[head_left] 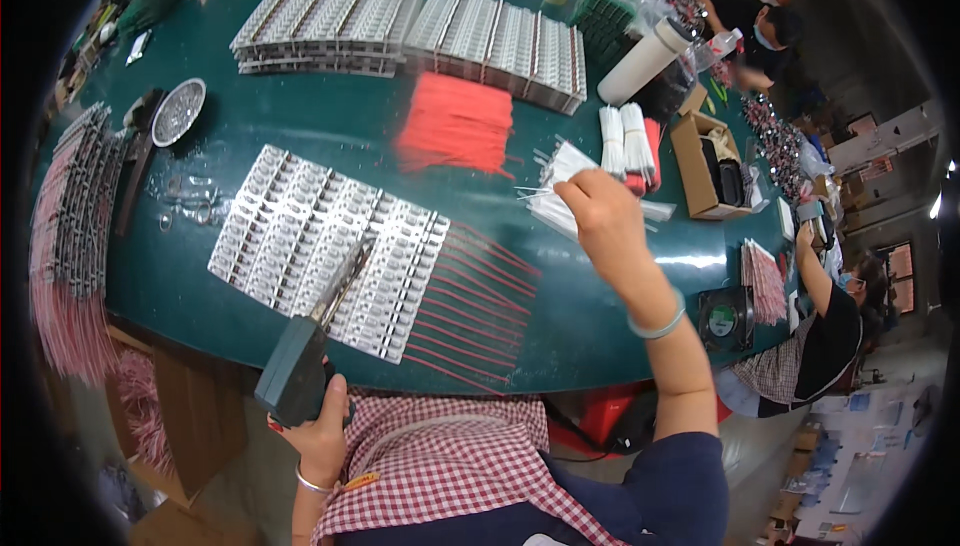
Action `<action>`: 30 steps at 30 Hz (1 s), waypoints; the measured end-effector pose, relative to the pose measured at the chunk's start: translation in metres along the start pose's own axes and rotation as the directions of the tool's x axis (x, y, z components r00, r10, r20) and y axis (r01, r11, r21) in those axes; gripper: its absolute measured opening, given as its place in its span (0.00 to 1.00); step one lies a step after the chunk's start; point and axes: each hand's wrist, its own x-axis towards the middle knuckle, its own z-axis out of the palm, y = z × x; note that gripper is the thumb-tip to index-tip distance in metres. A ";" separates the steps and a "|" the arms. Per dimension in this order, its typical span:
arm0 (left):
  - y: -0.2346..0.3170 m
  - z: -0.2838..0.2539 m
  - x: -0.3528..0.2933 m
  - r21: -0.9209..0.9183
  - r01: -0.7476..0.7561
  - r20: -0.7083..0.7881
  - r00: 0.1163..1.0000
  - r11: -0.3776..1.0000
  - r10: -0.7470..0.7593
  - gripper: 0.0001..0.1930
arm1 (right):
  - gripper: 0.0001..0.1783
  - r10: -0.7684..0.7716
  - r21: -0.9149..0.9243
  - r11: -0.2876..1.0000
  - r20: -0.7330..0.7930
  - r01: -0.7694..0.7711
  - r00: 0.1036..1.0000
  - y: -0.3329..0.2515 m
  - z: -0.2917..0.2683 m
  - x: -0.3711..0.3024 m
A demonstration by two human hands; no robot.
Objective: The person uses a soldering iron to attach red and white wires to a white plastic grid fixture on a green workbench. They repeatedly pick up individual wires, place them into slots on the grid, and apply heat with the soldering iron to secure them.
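My left hand (325,426) is wrapped round the grip of a dark green soldering gun (292,374) near the table's front edge. Its long tip points away from me, over a panel of small silver-white boards (300,231). Thin red wires (475,316) stick out from the panel's right side in a row. To the right, my right hand (605,221) is closed in a pinch at a loose pile of white wires (568,161). A few white wire ends show left of its fingertips. A stack of red wires (458,124) lies beyond the panel.
Stacked board panels (330,21) stand along the back. A metal bowl (180,113) and scissors (190,208) lie left, beside wired panels (70,216). At right are bundled white wires (625,141), a white flask (645,63), a cardboard box (695,171) and co-workers (825,321).
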 end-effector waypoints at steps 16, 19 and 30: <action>0.000 0.004 0.003 0.004 -0.067 -0.019 0.998 0.998 0.067 0.20 | 0.06 -0.165 -0.195 0.933 0.514 0.301 0.842 -0.042 0.044 0.044; -0.001 0.012 0.009 -0.013 -0.069 0.044 0.997 0.998 0.070 0.20 | 0.06 -0.170 -0.157 0.943 0.530 0.293 0.831 -0.040 0.054 0.041; -0.002 0.028 0.027 0.172 -0.054 0.152 0.988 0.984 0.028 0.20 | 0.17 0.031 0.384 0.922 0.050 -0.048 0.998 -0.060 0.065 0.009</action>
